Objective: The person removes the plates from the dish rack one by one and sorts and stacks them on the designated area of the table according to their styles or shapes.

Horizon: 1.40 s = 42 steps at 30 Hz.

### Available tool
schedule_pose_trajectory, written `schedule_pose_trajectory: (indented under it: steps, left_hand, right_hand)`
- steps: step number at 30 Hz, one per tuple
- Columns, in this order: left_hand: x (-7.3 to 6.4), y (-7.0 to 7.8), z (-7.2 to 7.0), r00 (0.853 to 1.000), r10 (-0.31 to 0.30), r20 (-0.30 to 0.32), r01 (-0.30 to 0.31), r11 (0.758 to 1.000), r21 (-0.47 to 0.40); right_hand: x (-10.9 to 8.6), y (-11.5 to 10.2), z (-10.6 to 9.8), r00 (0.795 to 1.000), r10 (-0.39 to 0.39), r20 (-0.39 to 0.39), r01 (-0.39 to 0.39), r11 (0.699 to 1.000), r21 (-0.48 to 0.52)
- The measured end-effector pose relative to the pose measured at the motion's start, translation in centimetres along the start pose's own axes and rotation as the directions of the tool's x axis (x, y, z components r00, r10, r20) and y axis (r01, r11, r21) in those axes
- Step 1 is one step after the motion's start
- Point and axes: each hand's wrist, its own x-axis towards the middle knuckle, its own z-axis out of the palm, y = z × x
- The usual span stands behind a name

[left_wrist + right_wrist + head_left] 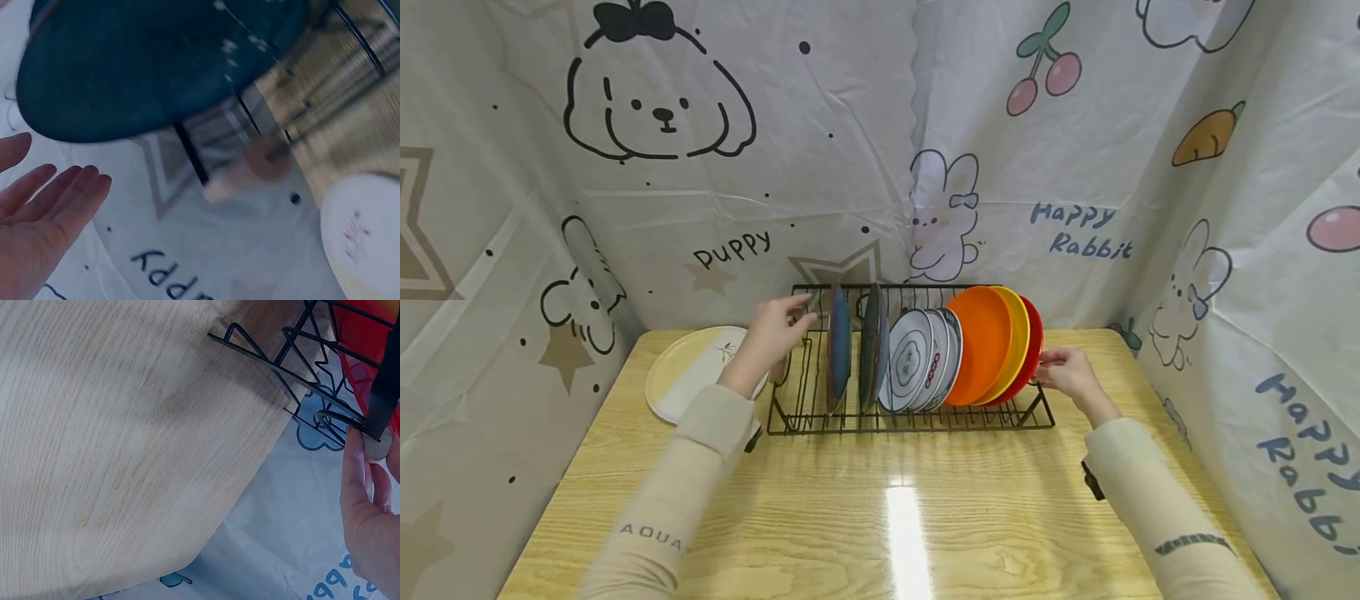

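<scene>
A black wire dish rack (917, 423) stands at the back of the table, holding upright plates. My left hand (775, 332) is over its left end, fingers apart and holding nothing. In the left wrist view that hand (53, 219) is beside a dark blue-green plate (150, 75), and a wooden handle (250, 172) juts from the rack's end. At the right end, my right hand (1067, 371) is next to the red plate (1035, 342). The right wrist view shows its fingers (355, 465) and thumb pinching a pale round handle (377, 445) on the rack.
Dark plates (839, 350), white patterned bowls or plates (910, 358), an orange plate (981, 346) and a yellow one (1021, 333) fill the rack. A cream and white plate (681, 375) lies left of it. Printed cloth (835, 167) hangs behind and beside the wooden table (820, 517).
</scene>
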Motion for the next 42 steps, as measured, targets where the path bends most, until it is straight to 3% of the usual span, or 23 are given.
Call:
schedule_pose_trajectory:
  steps: [4,11,19,26,35,42]
  left_hand:
    - [0.0,1.4,0.7,1.000,-0.010,0.007,0.010,0.998,-0.068]
    - [0.5,2.6,2.3,0.999,-0.024,-0.039,0.020,0.995,-0.094]
    - [0.2,3.2,4.0,0.985,-0.140,-0.105,0.142,0.990,0.014]
    - [-0.1,3.7,5.4,0.969,-0.183,-0.168,0.160,0.977,-0.143]
    - [0.1,3.9,5.7,0.948,-0.238,-0.213,0.206,0.965,-0.160]
    - [0.1,3.7,5.6,0.938,-0.273,-0.213,0.213,0.940,-0.267]
  right_hand:
    - [0.0,0.0,0.0,1.000,-0.005,0.002,0.005,1.000,0.007]
    - [0.0,0.0,-0.1,1.000,0.001,0.009,-0.001,1.000,0.020]
    - [0.1,0.1,-0.1,1.000,0.016,0.022,-0.017,0.998,0.053]
    - [0.1,0.0,-0.1,1.000,0.010,0.018,-0.011,0.999,0.046]
    - [0.0,0.0,-0.1,1.000,0.009,0.022,-0.010,0.999,0.039]
    - [0.1,0.2,-0.1,1.000,0.007,0.025,-0.007,0.999,0.035]
